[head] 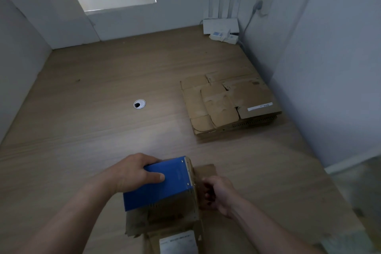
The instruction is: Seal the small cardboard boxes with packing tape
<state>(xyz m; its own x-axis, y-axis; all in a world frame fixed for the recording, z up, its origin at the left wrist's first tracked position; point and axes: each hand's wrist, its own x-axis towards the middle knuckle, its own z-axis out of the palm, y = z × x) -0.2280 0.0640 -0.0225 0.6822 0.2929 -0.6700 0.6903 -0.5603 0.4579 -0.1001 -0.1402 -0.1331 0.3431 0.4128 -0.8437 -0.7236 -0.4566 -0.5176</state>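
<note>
A small cardboard box (165,218) lies on the wooden desk near the bottom edge, with a white label (178,242) on its near flap. A blue tape dispenser (160,183) rests on top of the box. My left hand (134,173) grips the dispenser from its left side, thumb laid across the blue top. My right hand (218,194) is at the dispenser's right end, fingers curled around something brown there; whether that is tape or a box flap is unclear.
A stack of flattened cardboard boxes (228,103) lies at the right, close to the wall. A round cable hole (139,104) sits mid-desk. A white router (221,26) with antennas and a cable stands in the far right corner. Walls close in on the desk on three sides.
</note>
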